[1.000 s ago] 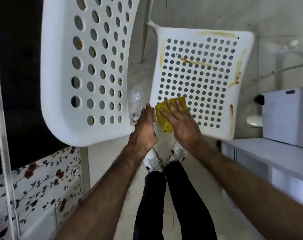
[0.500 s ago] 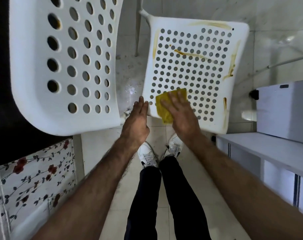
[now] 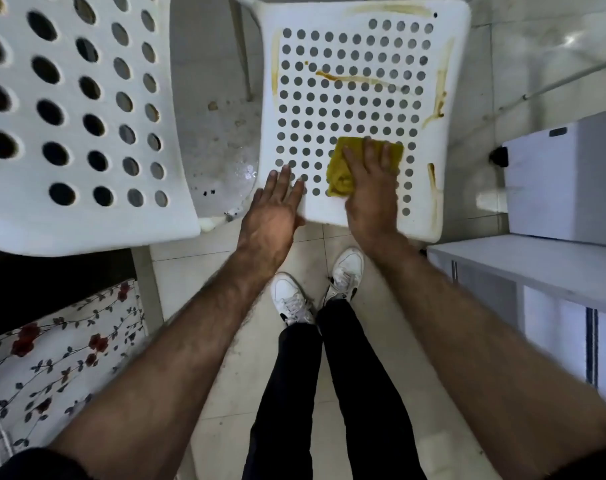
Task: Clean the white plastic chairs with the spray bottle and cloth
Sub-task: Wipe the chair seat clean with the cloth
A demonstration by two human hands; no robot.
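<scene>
A white perforated chair seat point(image 3: 360, 109) lies ahead of me, streaked with brown-yellow stains along its edges and across its upper middle. A yellow cloth point(image 3: 344, 168) lies flat on the seat's near part, pressed down by my right hand point(image 3: 372, 188) with fingers spread over it. My left hand point(image 3: 272, 216) rests flat and empty on the seat's near-left corner, fingers together. A second white chair part point(image 3: 72, 112) with larger holes fills the upper left. No spray bottle is in sight.
Wet, speckled floor point(image 3: 221, 147) shows between the two chairs. A white shelf unit point(image 3: 537, 268) and a white box point(image 3: 568, 181) stand at the right. A floral fabric point(image 3: 52, 358) lies at lower left. My legs and white shoes point(image 3: 291, 299) stand on the tiles below.
My right hand has slid the cloth to the right across the seat's near part. My left hand has moved from the chair's edge onto its corner. The camera has come closer.
</scene>
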